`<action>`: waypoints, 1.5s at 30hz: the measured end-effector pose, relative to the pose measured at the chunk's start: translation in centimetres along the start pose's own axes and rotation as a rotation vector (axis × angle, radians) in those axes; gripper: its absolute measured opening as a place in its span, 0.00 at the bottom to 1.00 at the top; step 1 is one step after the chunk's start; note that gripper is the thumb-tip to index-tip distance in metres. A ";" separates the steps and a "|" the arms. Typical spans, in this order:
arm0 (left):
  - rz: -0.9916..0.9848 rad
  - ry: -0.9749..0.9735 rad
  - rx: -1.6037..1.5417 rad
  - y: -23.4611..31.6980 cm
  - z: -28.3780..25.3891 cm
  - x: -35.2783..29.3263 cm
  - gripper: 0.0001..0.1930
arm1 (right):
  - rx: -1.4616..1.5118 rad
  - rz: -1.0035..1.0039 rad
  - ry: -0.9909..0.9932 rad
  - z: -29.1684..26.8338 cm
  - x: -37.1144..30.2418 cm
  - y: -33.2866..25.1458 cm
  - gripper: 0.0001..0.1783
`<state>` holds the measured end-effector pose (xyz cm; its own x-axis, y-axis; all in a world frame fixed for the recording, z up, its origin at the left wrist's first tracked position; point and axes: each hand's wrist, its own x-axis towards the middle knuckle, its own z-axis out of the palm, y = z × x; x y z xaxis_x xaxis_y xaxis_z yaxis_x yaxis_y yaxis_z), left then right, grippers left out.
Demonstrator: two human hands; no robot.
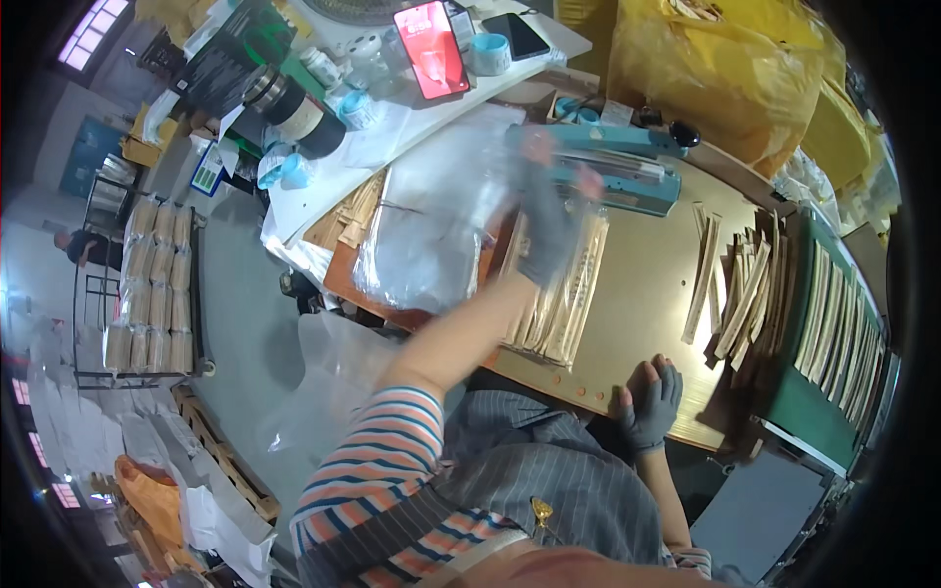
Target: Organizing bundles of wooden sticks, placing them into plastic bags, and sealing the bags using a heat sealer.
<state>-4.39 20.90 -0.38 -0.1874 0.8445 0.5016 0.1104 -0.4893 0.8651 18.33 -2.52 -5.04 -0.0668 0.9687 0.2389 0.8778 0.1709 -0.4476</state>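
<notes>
Left hand (pixel 549 220), grey-gloved and motion-blurred, is up over the workbench, reaching across a clear plastic bag (pixel 431 230) that lies crumpled on the left part of the bench; whether those fingers are pinching the plastic or just passing over it, I cannot tell through the blur. Just beyond the hand sits the teal heat sealer (pixel 618 171); just below it, a row of slim wrapped packets (pixel 559 294) lies side by side, touching one another. Right hand (pixel 649 397), also gloved, rests at the near edge of the table (pixel 637 284), fingers loosely curled, gripping nothing; it sits well apart from the bag and near loose packets (pixel 740 289) fanned out to its right. Further right, a green tray (pixel 799 392) carries more packets in a neat rank. Bench top is tan and worn; at its far end a red phone (pixel 431 49), a roll of tape (pixel 490 54) and a dark flask (pixel 294 108); yellow sacks (pixel 725 69) piled behind; on the left, grey floor with a rack of stacked bundles (pixel 152 284).
</notes>
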 end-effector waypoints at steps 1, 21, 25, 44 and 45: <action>0.095 0.006 0.162 3.2 3.6 -3.4 0.32 | 0.084 0.022 -0.005 0.2 0.6 0.2 0.29; -0.248 -0.587 0.681 1.2 8.1 -12.3 0.36 | 0.868 0.560 0.046 -3.6 17.5 24.0 0.27; -0.267 -0.712 0.770 2.9 7.9 -11.1 0.37 | 0.791 0.342 0.322 -5.2 12.5 17.9 0.23; 0.306 -0.154 0.875 -2.3 10.1 -13.8 0.31 | -0.005 -0.079 0.278 0.4 -3.9 3.6 0.05; 0.311 -0.180 0.868 -2.5 10.0 -13.8 0.31 | -0.002 -0.079 0.271 0.4 -4.0 3.5 0.05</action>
<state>7.71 12.66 -9.44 0.1184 0.7592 0.6399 0.8330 -0.4267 0.3521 21.51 -5.72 -7.91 -0.0057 0.8691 0.4946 0.8759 0.2430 -0.4168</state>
